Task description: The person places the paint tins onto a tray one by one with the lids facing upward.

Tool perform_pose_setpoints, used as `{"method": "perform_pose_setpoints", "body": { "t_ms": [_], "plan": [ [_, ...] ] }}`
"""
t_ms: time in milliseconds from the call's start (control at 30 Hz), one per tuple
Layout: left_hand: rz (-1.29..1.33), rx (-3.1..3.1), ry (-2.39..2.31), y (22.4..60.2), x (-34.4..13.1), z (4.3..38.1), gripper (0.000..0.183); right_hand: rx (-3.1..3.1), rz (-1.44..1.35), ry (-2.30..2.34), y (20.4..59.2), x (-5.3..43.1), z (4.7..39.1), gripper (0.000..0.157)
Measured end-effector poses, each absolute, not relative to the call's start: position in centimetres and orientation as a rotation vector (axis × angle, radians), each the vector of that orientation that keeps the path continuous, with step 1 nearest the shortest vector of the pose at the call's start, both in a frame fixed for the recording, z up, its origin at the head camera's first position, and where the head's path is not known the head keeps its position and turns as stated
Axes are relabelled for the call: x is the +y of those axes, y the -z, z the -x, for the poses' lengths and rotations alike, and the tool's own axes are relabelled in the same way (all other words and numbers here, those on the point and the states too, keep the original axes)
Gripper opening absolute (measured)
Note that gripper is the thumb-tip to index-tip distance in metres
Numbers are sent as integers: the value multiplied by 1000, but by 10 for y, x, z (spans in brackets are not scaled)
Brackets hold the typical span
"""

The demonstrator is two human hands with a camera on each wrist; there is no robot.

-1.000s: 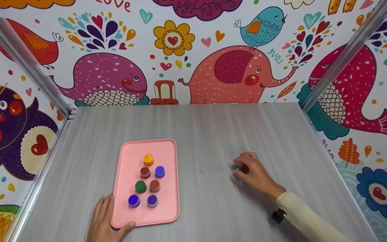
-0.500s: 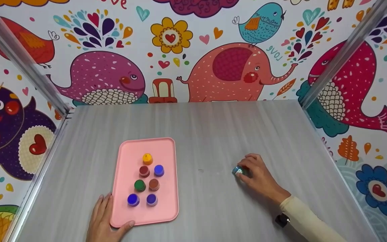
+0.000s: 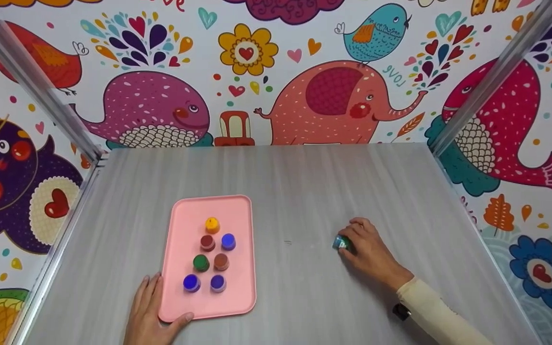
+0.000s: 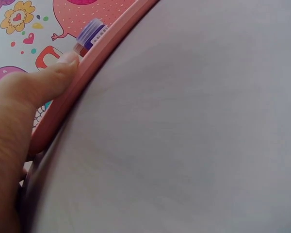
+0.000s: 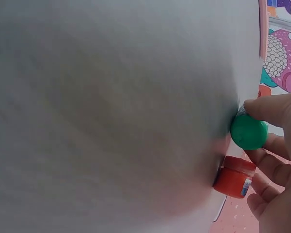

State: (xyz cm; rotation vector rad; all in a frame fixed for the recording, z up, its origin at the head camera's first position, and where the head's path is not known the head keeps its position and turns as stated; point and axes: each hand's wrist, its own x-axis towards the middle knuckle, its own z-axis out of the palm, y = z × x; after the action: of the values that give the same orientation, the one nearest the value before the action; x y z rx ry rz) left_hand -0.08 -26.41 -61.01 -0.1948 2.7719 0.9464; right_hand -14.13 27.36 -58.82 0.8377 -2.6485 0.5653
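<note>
In the head view my left hand [image 3: 147, 309] holds the near left corner of a pink tray [image 3: 175, 239], its thumb over the front rim and its fingers along the left side. Several small paint jars stand on the tray, among them a yellow jar [image 3: 212, 224], a green jar [image 3: 201, 262] and a brown jar [image 3: 221, 261]. On the right, my right hand [image 3: 369, 251] pinches a green-capped paint jar [image 5: 249, 131], tipped on its side with its cap toward the wrist. Beside it, under the other fingers, is a red paint jar [image 5: 235, 177], hidden in the head view.
The grey table [image 3: 295, 191] has metal rails [image 3: 487, 81] at its far corners. Walls printed with cartoon animals stand behind and at both sides. A black wrist camera [image 3: 401, 311] sits on the right sleeve.
My right hand has turned and shifted slightly, bringing the green-capped jar's blue label into sight; a dark red patch seen between its fingers earlier is now hidden. The left hand and tray stay put.
</note>
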Motion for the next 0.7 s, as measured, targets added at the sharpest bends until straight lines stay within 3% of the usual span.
{"method": "perform_pose_setpoints", "body": {
  "t_ms": [500,700],
  "plan": [
    [49,3010,-1061,621,-264,-5,127,-2621,-826,-539,588,262,143,39],
    [90,2949,-1053,617,-264,-4,131,-2593,-792,-631,590,257,142,38]
  ]
}}
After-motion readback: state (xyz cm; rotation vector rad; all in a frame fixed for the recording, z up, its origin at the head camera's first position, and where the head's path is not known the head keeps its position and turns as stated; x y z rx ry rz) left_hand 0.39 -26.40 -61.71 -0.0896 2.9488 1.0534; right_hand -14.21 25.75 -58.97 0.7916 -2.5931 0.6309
